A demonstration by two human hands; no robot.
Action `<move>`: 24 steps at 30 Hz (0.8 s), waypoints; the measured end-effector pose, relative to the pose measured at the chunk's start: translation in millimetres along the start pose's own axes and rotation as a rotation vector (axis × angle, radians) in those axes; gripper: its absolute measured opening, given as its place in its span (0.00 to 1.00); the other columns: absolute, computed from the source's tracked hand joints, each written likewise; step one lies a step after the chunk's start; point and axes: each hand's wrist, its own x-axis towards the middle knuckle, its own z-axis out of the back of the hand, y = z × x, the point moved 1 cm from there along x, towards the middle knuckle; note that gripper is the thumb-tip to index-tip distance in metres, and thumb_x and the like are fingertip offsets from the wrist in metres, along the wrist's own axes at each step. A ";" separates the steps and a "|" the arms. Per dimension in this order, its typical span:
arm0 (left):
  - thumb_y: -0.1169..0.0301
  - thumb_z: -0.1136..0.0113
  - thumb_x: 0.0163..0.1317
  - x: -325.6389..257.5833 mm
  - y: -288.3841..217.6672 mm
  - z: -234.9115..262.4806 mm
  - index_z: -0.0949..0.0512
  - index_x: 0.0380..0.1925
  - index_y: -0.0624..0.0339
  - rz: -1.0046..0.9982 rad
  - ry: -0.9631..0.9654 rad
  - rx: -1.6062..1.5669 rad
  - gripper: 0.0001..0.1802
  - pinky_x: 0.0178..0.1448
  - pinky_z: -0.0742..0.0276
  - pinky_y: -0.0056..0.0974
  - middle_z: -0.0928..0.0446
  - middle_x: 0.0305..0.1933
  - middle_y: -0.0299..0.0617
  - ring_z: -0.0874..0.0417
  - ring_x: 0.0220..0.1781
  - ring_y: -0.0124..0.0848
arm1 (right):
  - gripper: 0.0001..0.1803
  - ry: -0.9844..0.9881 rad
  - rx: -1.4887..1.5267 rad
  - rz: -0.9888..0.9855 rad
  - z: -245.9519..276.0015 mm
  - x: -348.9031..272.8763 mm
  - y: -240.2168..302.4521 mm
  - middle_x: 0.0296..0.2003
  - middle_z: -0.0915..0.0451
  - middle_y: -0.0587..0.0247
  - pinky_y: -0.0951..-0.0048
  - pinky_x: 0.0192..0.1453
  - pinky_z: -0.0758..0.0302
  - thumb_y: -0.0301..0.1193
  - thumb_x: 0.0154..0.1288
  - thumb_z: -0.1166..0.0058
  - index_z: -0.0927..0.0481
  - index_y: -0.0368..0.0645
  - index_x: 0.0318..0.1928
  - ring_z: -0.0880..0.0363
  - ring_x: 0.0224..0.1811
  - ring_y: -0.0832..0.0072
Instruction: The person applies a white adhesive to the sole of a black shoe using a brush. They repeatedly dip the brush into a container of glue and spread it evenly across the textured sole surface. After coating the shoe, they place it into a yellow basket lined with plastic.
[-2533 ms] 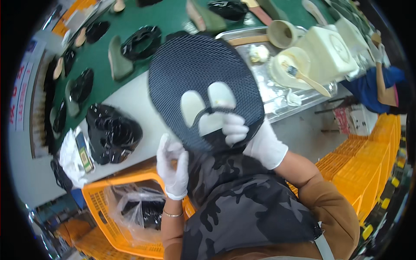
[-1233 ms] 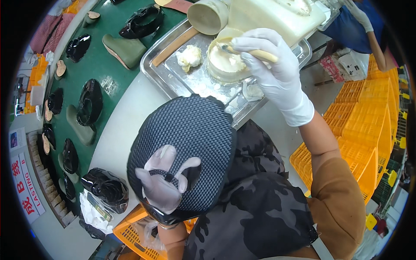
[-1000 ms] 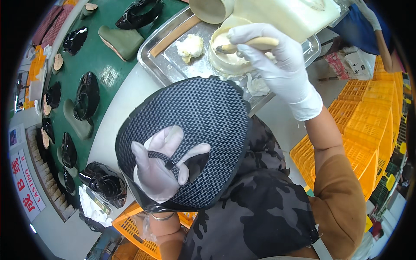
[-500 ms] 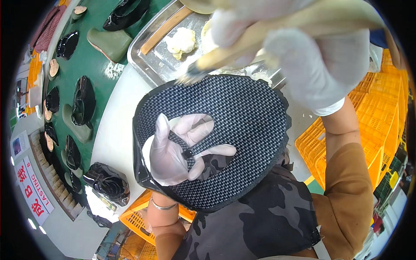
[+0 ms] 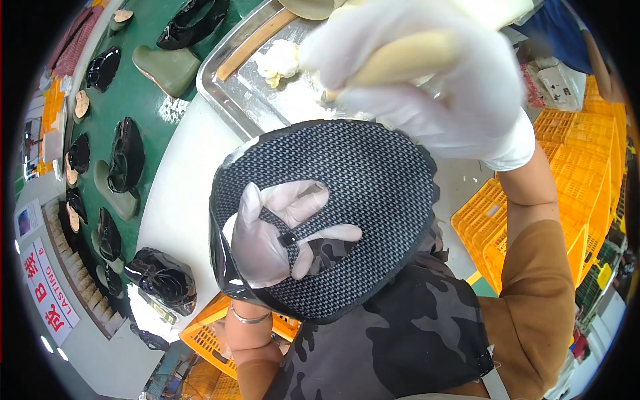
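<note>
My left hand [image 5: 259,248], in a white glove, holds a shoe upper [image 5: 380,193] from inside its opening, fingers showing through the gap and around a strap. The upper's inside faces up, lined in black-and-grey patterned cloth, with shiny black showing at its left side. A whitish smear marks its far left edge. Closed around the pale handle of a brush [image 5: 407,57] is my gloved right hand [image 5: 460,100], over the upper's far edge and the metal tray [image 5: 209,93]. The hand is blurred, and the bristles are mostly hidden. White paste [image 5: 277,61] lies in the tray.
A wooden stick [image 5: 257,43] rests across the tray's corner. Left, a green conveyor [image 5: 155,117] carries black shoes and shoe lasts. One black shoe [image 5: 163,280] stands on the white table's near left edge. Orange crates [image 5: 567,180] are stacked at right; another person's arm shows far right.
My right hand has drawn the brush back from the upper's far left edge, rightward and toward the tray. A whitish smear now shows on that edge. The upper has shifted slightly.
</note>
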 end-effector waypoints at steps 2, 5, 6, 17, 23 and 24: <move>0.39 0.69 0.64 -0.2 0.2 -4.0 0.43 0.55 0.80 -0.022 -0.083 0.018 0.46 0.11 0.31 0.31 0.33 0.56 0.63 0.22 0.34 0.68 | 0.11 -0.066 0.010 0.011 -0.3 -3.2 1.9 0.30 0.25 0.61 0.70 0.37 0.27 0.32 0.58 0.47 0.28 0.47 0.42 0.23 0.33 0.64; 0.39 0.68 0.64 1.8 4.6 8.3 0.40 0.55 0.77 -0.044 0.109 0.077 0.43 0.11 0.31 0.30 0.34 0.56 0.61 0.24 0.40 0.70 | 0.09 -0.090 0.032 0.048 -9.5 -0.2 4.5 0.29 0.26 0.63 0.71 0.36 0.27 0.32 0.59 0.48 0.28 0.47 0.41 0.24 0.31 0.65; 0.39 0.67 0.64 0.7 7.8 10.9 0.40 0.54 0.76 -0.056 0.135 0.068 0.43 0.11 0.31 0.31 0.34 0.56 0.60 0.25 0.41 0.71 | 0.09 -0.080 0.036 0.056 -10.8 2.2 3.5 0.28 0.27 0.63 0.71 0.36 0.27 0.32 0.59 0.48 0.28 0.47 0.40 0.24 0.31 0.65; 0.39 0.65 0.63 -3.8 7.3 14.3 0.35 0.51 0.77 -0.132 0.102 0.088 0.43 0.13 0.28 0.30 0.30 0.52 0.60 0.24 0.43 0.69 | 0.06 -0.243 0.276 -0.020 -22.8 0.6 2.5 0.25 0.30 0.67 0.74 0.32 0.30 0.31 0.63 0.50 0.29 0.46 0.38 0.27 0.25 0.71; 0.37 0.63 0.60 -13.2 8.3 -5.2 0.43 0.49 0.84 -0.254 -0.093 0.302 0.48 0.16 0.24 0.38 0.32 0.43 0.47 0.22 0.19 0.49 | 0.06 -0.234 0.411 0.142 -28.6 -1.9 -28.8 0.27 0.26 0.68 0.76 0.32 0.28 0.28 0.64 0.49 0.30 0.43 0.40 0.26 0.26 0.77; 0.35 0.60 0.58 -15.0 8.5 -1.9 0.44 0.49 0.85 -0.281 -0.083 0.353 0.50 0.14 0.26 0.37 0.32 0.44 0.47 0.20 0.23 0.51 | 0.06 -0.189 0.450 0.142 -25.0 -1.7 -33.0 0.28 0.26 0.67 0.77 0.33 0.28 0.28 0.64 0.50 0.30 0.43 0.40 0.26 0.27 0.77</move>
